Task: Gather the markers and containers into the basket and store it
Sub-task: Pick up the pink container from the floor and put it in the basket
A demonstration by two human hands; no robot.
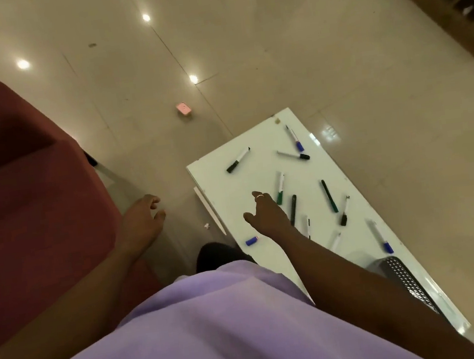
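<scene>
Gathering not started: markers (329, 196) lie scattered on the counter (224, 186), outside the basket (402, 275); left grip (142, 217) and right grip (266, 213) spread, empty.

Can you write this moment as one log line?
right hand: open over table, near green-capped marker | left hand: open, empty | markers: scattered on table | basket: on table's near end

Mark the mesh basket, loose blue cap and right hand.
mesh basket (396, 271), head view, dark perforated wall.
loose blue cap (251, 240), head view, its middle.
right hand (266, 213), head view, back of the hand.
</scene>
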